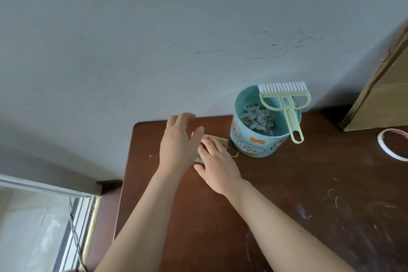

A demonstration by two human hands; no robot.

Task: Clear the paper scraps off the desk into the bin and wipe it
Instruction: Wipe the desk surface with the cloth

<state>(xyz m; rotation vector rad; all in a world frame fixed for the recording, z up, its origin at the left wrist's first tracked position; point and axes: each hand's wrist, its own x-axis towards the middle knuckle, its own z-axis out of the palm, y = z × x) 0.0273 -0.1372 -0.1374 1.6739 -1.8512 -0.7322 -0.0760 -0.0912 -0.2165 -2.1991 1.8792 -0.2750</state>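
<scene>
home room, wooden desk [287, 194], scuffed wall [198, 28]

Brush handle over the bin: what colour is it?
Pale green brush, with white bristles; clearest in the head view.

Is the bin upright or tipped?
Upright: the bin stands on the desk, mouth up, paper scraps inside, brush lying across its rim.

Left forearm [143, 212] and right forearm [276, 223] bare, reached forward and converged. The left hand [178, 141] was palm down, fingers straight and slightly spread, thumb out toward the right hand [217, 166]. That hand lay just beside it, nearer the body, palm down, fingers straight. Contact between the two: unclear.
</scene>
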